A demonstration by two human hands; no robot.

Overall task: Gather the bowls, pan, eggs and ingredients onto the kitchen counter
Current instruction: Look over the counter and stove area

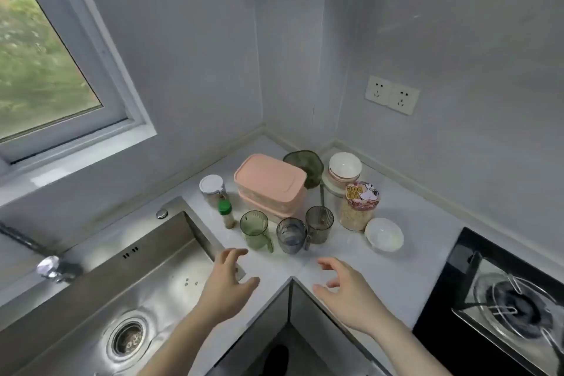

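A white bowl [384, 235] sits on the corner counter [406, 272] near the stove. A stack of white bowls [345, 169] stands at the back, beside a dark green dish [305, 166]. A pink lidded box [270, 185] sits mid-counter. In front of it stand a green mug [255, 230] and two grey mugs [291, 235]. A jar of grain with a cartoon lid [360, 206], a green-capped spice bottle [225, 214] and a white-lidded jar [211, 189] stand around them. My left hand [227, 279] and right hand [345, 290] hover open over the counter's front edge, holding nothing.
A steel sink [122, 299] with a drain and a faucet [52, 267] lies to the left. A black gas stove [503, 299] is at the right. A window [39, 70] and wall sockets [392, 94] are on the walls.
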